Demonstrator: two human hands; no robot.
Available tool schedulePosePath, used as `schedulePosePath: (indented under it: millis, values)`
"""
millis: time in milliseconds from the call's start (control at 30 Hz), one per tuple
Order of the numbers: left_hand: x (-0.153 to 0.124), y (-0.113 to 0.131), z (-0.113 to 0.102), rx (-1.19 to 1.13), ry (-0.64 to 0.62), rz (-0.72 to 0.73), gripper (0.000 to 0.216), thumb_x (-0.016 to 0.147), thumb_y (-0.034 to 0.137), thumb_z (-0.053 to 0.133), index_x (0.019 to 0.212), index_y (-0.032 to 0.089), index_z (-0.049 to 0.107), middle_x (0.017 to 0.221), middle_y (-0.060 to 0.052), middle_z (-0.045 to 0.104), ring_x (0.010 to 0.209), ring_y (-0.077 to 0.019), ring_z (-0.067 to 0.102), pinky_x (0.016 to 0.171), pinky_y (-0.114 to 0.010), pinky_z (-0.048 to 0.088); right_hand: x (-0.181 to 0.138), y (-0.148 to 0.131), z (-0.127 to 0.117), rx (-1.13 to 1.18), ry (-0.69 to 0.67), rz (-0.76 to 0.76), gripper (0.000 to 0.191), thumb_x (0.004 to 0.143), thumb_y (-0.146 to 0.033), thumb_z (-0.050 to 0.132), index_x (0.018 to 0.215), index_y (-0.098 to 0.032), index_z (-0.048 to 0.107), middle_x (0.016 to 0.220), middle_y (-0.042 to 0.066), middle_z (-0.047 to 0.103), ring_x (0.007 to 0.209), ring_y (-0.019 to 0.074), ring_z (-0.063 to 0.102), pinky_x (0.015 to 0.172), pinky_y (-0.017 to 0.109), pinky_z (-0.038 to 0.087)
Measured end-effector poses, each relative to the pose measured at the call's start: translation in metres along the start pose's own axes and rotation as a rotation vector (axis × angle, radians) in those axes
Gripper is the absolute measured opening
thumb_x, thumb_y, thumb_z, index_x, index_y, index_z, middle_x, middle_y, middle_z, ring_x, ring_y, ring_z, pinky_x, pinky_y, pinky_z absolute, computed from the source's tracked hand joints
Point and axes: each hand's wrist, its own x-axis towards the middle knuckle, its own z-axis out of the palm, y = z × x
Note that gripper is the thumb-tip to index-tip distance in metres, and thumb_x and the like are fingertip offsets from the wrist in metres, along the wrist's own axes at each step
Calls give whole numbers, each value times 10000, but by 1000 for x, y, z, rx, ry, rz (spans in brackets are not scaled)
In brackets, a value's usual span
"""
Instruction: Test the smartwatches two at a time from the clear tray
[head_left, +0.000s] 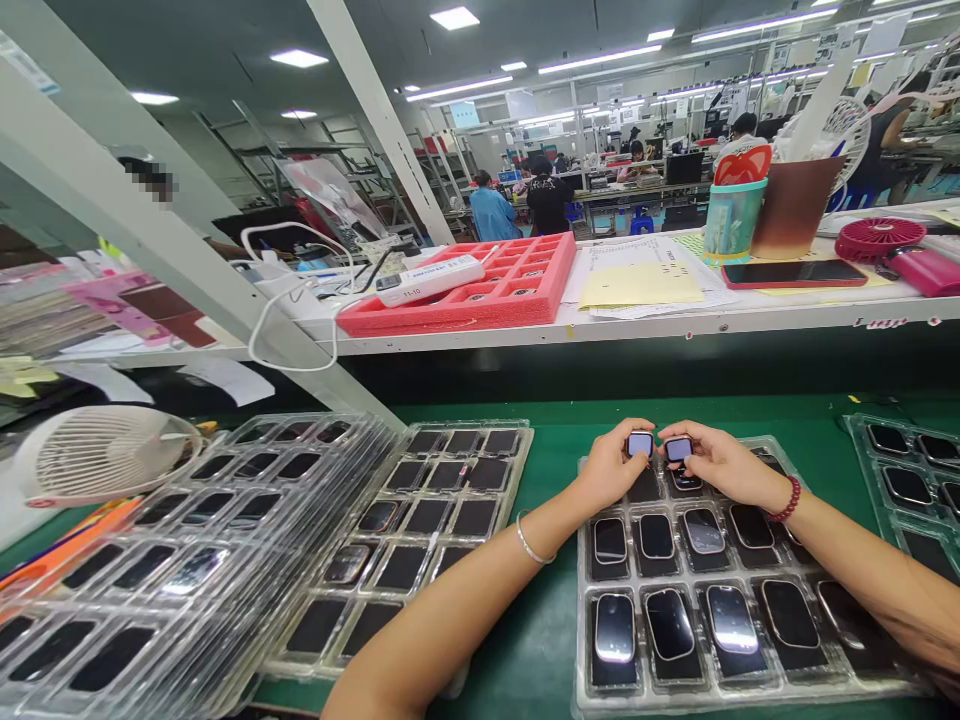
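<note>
While both hands hover over the far row of the clear tray [750,690], each one's pinching its own little watch body, so nothing's lying loose from the fingers here. The left hand [609,468] has its fingers closed on the left watch body [640,443], the right hand [720,462] has its fingers closed on the right watch body [679,448]. The two pieces sit side by side, nearly touching, screens tipped up toward the camera. Just under the fingertips are the tray's far pockets; nearer rows hold more watch bodies, long axes running away from the wearer. The tray lies on the green surface [555,620].
</note>
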Motion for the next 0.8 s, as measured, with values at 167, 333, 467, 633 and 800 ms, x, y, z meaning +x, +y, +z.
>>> schedulePosePath:
  millis: [167, 333, 467, 633, 800]
  values:
    - [-3, 9, -1, 117, 20, 15, 434, 734, 92, 514, 1155, 197, 521, 907, -18, 650, 705, -133, 568, 637, -233, 448, 0, 0, 1, 39, 5, 39, 387, 720, -120, 495, 1098, -203, 515, 1077, 50, 600, 859, 174, 632, 708, 280, 503]
    - [-3, 9, -1, 154, 13, 32, 429, 748, 101, 493, 1165, 201, 519, 900, -15, 646, 708, -132, 566, 646, -234, 435, 0, -1, 1, 57, 0, 67, 355, 741, -151, 506, 1092, -201, 510, 1050, 50, 612, 836, 171, 648, 662, 266, 511]
    - [-3, 7, -1, 180, 18, 35, 424, 753, 106, 487, 1165, 197, 522, 833, -4, 629, 646, -119, 526, 618, -230, 418, 0, -3, 1, 58, 4, 63, 360, 735, -143, 496, 1090, -199, 509, 1014, 42, 616, 828, 167, 649, 657, 260, 517]
    - [-3, 10, -1, 178, 23, 31, 424, 745, 100, 481, 1156, 195, 525, 856, -5, 631, 628, -109, 510, 614, -229, 417, -1, -4, 2, 32, 4, 69, 377, 730, -136, 477, 1102, -189, 503, 994, 46, 610, 816, 166, 650, 643, 257, 516]
    - [-2, 13, 0, 152, 29, 15, 452, 715, 76, 499, 1154, 185, 515, 841, -1, 636, 613, -103, 512, 589, -215, 418, -2, -4, 1, 54, -15, 30, 412, 695, -111, 477, 1098, -193, 503, 1061, 52, 598, 862, 162, 628, 684, 261, 518]
